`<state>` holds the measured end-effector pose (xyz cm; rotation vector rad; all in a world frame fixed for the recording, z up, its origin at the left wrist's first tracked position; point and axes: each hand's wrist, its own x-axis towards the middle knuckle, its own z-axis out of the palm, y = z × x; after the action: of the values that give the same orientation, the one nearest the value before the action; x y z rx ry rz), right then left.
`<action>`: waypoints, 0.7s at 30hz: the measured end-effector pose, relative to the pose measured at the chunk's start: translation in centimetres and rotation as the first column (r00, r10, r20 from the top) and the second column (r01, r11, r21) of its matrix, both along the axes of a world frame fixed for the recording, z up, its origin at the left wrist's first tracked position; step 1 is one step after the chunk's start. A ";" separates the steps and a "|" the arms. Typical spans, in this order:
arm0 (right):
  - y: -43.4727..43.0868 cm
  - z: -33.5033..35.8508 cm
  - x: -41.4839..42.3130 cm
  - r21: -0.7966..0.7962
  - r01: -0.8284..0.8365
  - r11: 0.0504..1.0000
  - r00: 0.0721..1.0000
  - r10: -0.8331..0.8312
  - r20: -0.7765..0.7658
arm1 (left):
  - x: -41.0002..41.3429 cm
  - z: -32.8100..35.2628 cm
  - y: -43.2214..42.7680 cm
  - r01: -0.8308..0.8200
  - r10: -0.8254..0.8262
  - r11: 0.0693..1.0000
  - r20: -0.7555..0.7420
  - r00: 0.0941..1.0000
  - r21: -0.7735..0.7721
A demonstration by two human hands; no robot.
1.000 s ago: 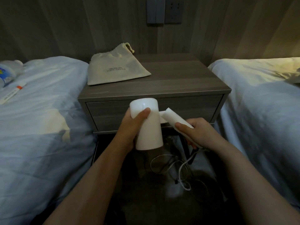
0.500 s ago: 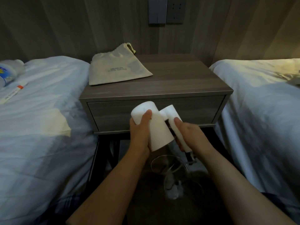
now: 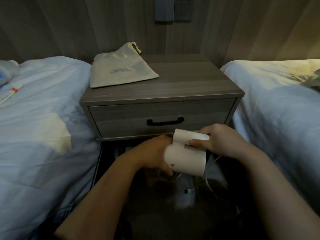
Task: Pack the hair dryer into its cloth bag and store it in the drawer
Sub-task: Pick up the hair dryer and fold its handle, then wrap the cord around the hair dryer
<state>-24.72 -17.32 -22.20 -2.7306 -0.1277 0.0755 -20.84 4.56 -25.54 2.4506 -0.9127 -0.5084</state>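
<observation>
between both hands point(image 3: 152, 154), folded hair dryer point(image 3: 186, 155)

Room is dim. Nightstand point(image 3: 173, 87) sits just beyond the grip: grey wood-grain, one drawer point(image 3: 121, 118), closed, with a black bar handle point(image 3: 165, 122) just above the grip. Two beds flank it, left bed point(image 3: 43, 118) left of the grip and right bed point(image 3: 277, 110) right of it. Both have white bedding and sit close against the nightstand sides. Wall point(image 3: 69, 28) behind is vertical wood-look panelling. Grey switch and socket plate point(image 3: 173, 9) is high on it, straight up from the grip. Warm yellow light falls on the far-right wall and bed; the left side reads cool blue. Floor point(image 3: 173, 213) below the grip is dark, detail lost.
</observation>
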 end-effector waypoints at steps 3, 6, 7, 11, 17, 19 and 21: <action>-0.3 -0.3 0.2 0.057 -0.024 0.998 0.999 0.026 -0.035 | 0.1 0.3 0.5 0.038 -0.038 0.999 -0.022 0.999 -0.022; -0.7 -0.2 0.4 0.201 0.032 0.979 0.999 -0.034 0.007 | 0.1 0.6 1.1 0.018 -0.030 0.987 -0.074 0.997 -0.158; -0.9 -0.1 0.4 0.258 0.049 0.965 0.994 -0.072 0.082 | 0.1 0.6 1.1 -0.004 -0.015 0.983 -0.105 0.994 -0.184; -2.1 -0.4 0.8 0.591 0.121 0.797 0.937 -0.288 0.196 | 0.5 0.8 1.3 -0.166 0.093 0.941 -0.249 0.964 -0.294; -3.3 -1.4 2.7 0.979 0.136 0.155 0.972 -0.210 -0.102 | 0.7 1.9 1.6 -0.382 0.078 0.757 -0.507 0.858 -0.530; -3.3 -1.9 3.0 0.996 0.070 0.058 0.990 -0.128 -0.062 | 0.5 1.9 1.6 -0.433 0.009 0.673 -0.579 0.816 -0.600; -2.9 -2.6 3.3 0.998 0.060 0.024 0.992 -0.109 -0.057 | 0.4 1.9 1.5 -0.489 -0.088 0.551 -0.631 0.771 -0.676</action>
<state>-21.46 -20.25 -24.82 -1.1938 0.0053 -0.0884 -20.48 6.02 -23.64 1.3396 -0.3851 -0.5575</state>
